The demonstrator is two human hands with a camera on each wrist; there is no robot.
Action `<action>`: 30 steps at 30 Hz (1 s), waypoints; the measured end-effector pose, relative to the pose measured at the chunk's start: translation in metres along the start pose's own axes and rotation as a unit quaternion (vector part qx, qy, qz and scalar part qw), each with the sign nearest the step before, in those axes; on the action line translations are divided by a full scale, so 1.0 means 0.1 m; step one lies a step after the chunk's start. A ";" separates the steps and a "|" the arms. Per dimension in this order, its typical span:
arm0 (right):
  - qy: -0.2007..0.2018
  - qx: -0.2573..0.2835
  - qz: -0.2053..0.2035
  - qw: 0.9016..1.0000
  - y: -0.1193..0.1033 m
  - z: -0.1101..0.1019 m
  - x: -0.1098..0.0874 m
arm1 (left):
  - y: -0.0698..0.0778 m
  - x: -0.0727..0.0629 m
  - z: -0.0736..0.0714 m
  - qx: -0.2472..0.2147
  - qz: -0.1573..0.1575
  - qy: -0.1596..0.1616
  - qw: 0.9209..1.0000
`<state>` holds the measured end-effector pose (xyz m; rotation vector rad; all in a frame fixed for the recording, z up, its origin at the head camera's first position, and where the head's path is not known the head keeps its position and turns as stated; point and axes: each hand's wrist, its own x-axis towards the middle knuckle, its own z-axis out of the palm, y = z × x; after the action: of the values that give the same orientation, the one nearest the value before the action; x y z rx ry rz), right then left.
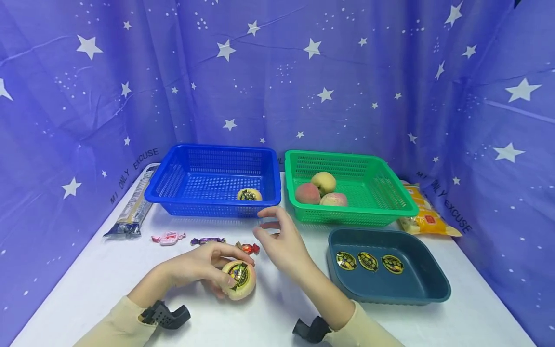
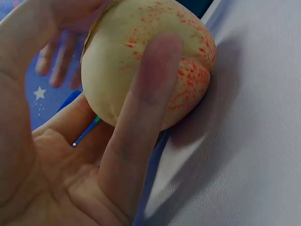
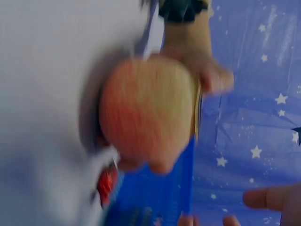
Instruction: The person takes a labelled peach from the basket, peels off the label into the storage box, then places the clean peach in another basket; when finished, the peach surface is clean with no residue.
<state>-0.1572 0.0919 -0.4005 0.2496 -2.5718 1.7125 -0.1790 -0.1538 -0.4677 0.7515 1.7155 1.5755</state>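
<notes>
My left hand (image 1: pixel 201 268) grips a yellow and red peach (image 1: pixel 244 284) just above the white table, fingers and thumb on opposite sides of it. On the peach's upper face sits a round black and gold sticker (image 1: pixel 238 274). In the left wrist view the thumb (image 2: pixel 148 89) lies across the peach's red-speckled skin. My right hand (image 1: pixel 282 241), fingers loosely bent and holding nothing, hovers to the right of the peach, near the front of the blue basket (image 1: pixel 212 210). The right wrist view shows the peach (image 3: pixel 146 108) blurred, with right fingertips at the lower edge.
A stickered peach (image 1: pixel 249 194) lies in the blue basket. Three peaches (image 1: pixel 324 182) sit in the green basket (image 1: pixel 347 217). The dark teal tray (image 1: pixel 416 270) holds three round stickers (image 1: pixel 367 261). Wrapped candies (image 1: pixel 168 238) lie before the blue basket; packages (image 1: pixel 427 217) flank the baskets.
</notes>
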 end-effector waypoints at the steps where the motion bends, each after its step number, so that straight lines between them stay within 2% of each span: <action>1: -0.018 -0.016 -0.024 0.999 -0.01 -0.02 0.04 | -0.01 0.00 -0.01 0.007 0.005 -0.003 1.000; 3: -0.068 -0.047 -0.078 0.993 -0.03 -0.07 0.12 | -0.02 -0.01 -0.02 0.025 0.013 -0.006 1.000; 5: -0.138 -0.081 -0.132 0.978 -0.04 -0.12 0.18 | -0.04 -0.01 -0.03 0.044 0.018 -0.010 0.999; 7: -0.219 -0.118 -0.174 0.953 -0.06 -0.17 0.22 | -0.05 -0.01 -0.02 0.048 0.010 -0.008 0.999; 9: -0.294 -0.149 -0.205 0.922 -0.07 -0.21 0.24 | -0.05 0.00 -0.02 0.046 -0.002 0.002 0.999; 11: -0.343 -0.178 -0.223 0.895 -0.06 -0.22 0.25 | -0.06 0.00 -0.02 0.044 -0.007 0.011 0.999; 12: -0.357 -0.194 -0.226 0.886 -0.06 -0.22 0.25 | -0.06 0.01 -0.02 0.044 -0.006 0.013 0.999; 14: -0.370 -0.214 -0.233 0.874 -0.05 -0.21 0.25 | -0.07 0.01 -0.04 0.048 0.000 0.012 0.999; 18: -0.367 -0.242 -0.241 0.865 -0.03 -0.18 0.25 | -0.06 0.02 -0.07 0.065 0.012 0.006 0.998; 25: -0.356 -0.234 -0.255 0.868 -0.07 -0.13 0.23 | -0.03 -0.03 -0.05 0.048 -0.013 0.030 0.998; 30: -0.348 -0.241 -0.251 0.871 -0.11 -0.16 0.17 | -0.02 0.00 -0.02 0.034 -0.024 0.028 0.999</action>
<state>-0.1734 0.1006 -0.3820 1.5764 -2.8543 0.8392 -0.1803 -0.1552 -0.4696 0.7006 1.8232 1.5256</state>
